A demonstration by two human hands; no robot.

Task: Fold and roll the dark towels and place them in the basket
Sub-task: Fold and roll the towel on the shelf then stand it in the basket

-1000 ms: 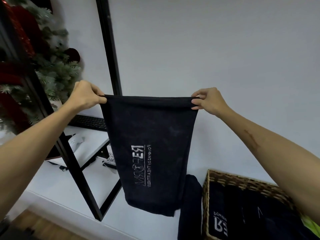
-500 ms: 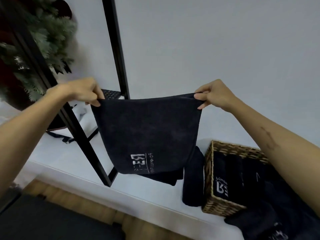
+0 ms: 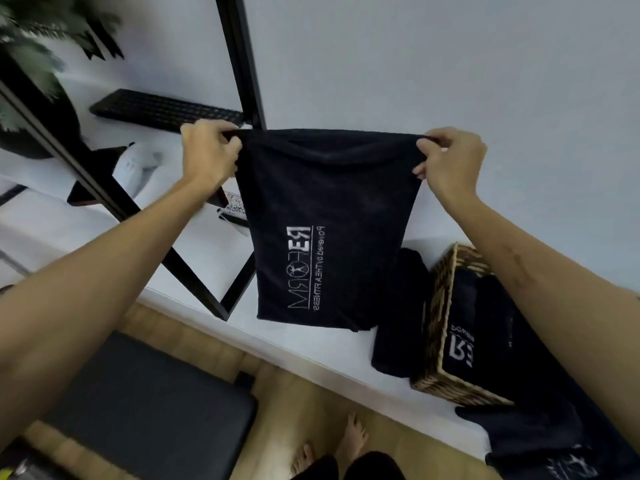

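A dark towel (image 3: pixel 332 209) with white lettering hangs in the air above the white table (image 3: pixel 194 258). My left hand (image 3: pixel 207 154) grips its top left corner. Its top right corner is pinched by my right hand (image 3: pixel 450 161). The towel's lower edge hangs close to the table top. A wicker basket (image 3: pixel 436 327) at the right holds dark rolled towels. Another dark folded towel (image 3: pixel 398 317) lies against the basket's left side. More dark towels (image 3: pixel 540 441) lie heaped at the table's front right.
A black metal frame (image 3: pixel 242 64) stands on the table behind my left hand. A black keyboard (image 3: pixel 162 110) and a white device (image 3: pixel 135 168) lie at the back left by a plant (image 3: pixel 31 46). A dark bench (image 3: pixel 138 410) and my bare feet (image 3: pixel 332 448) are below.
The camera has tilted down, so floor and feet show. The towel, bunched half a second ago, now hangs full length with the whole logo visible. Both hands keep their corners.
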